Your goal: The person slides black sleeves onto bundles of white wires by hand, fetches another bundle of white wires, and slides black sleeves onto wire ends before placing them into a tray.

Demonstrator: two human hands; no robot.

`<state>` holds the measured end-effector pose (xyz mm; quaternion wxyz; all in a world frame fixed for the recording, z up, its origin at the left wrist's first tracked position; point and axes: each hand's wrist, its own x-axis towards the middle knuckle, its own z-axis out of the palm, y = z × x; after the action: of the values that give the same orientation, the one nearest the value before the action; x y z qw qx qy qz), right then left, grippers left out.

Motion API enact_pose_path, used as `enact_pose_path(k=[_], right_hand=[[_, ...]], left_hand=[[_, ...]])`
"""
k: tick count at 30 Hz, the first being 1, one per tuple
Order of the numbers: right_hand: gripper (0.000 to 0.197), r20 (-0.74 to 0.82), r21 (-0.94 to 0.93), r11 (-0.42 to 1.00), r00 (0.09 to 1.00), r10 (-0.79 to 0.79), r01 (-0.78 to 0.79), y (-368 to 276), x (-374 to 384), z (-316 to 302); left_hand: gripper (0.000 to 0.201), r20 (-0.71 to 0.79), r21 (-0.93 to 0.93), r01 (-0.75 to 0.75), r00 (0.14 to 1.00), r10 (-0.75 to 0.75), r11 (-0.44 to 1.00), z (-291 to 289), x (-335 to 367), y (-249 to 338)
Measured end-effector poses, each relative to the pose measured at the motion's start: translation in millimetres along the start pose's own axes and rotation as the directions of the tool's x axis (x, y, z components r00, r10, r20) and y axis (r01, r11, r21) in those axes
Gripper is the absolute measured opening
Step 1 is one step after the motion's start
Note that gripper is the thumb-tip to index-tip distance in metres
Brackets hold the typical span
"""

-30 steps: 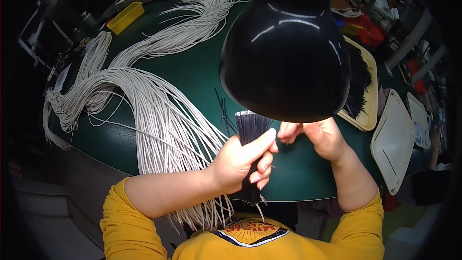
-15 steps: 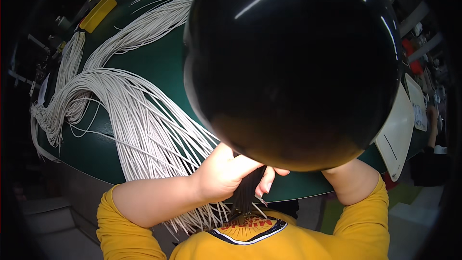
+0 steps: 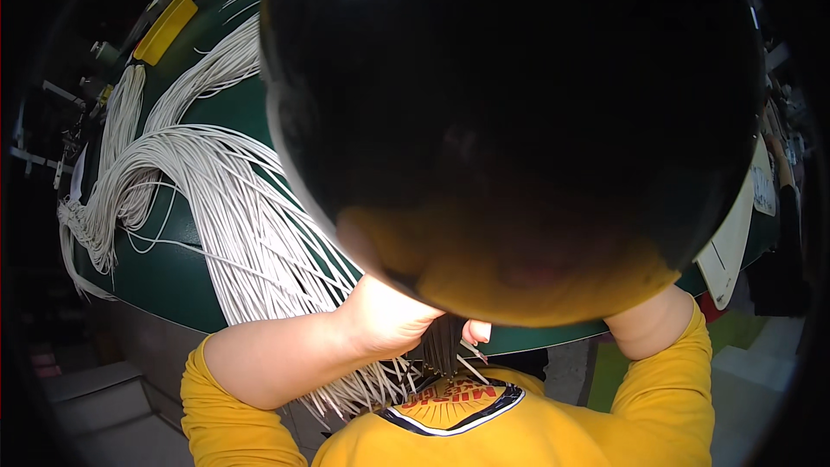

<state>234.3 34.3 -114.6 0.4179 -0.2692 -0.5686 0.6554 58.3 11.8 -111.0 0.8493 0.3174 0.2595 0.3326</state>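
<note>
Below the rim of a large glossy black dome point(image 3: 510, 121), my left hand point(image 3: 393, 316) is closed round a bundle of thin dark wires point(image 3: 441, 348). The bundle hangs down in front of my yellow shirt, and a fingertip shows at its right side. A few white wire ends poke out by it. My right hand goes under the dome; only its wrist point(image 3: 648, 324) shows, and its fingers are hidden. Left of my left hand, a thick spread of white wires point(image 3: 233, 225) lies over the green table and hangs past its front edge.
More white wires point(image 3: 207, 65) run toward the back of the green table point(image 3: 173, 294). A yellow tray point(image 3: 166, 29) stands at the far left. At the right lies a cream-coloured board point(image 3: 728, 246). The dome covers much of the table's middle.
The dome fills more of the view and reaches further left and lower. It now covers more of my left hand's thumb and fingers. The white wires look unmoved on the table.
</note>
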Motion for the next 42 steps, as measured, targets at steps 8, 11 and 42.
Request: enact_pose_path(k=[8, 11, 42], right_hand=[[0.009, -0.088, -0.145, 0.985, 0.990, -0.107, 0.093, -2, 0, 3], [0.010, -0.012, -0.284, 0.937, 0.976, -0.215, 0.203, -4, 2, -2], [0.014, -0.037, -0.402, 0.768, 0.830, -0.557, 0.498, 0, 6, -16]], left_hand=[[0.023, -0.088, 0.073, 0.030, 0.996, -0.024, 0.997, 7, -2, 1], [0.022, -0.164, 0.086, 0.038, 0.986, -0.024, 0.996, 7, -4, 0], [0.008, -0.251, 0.317, -0.142, 0.941, 0.227, 0.938, 11, -1, -2]])
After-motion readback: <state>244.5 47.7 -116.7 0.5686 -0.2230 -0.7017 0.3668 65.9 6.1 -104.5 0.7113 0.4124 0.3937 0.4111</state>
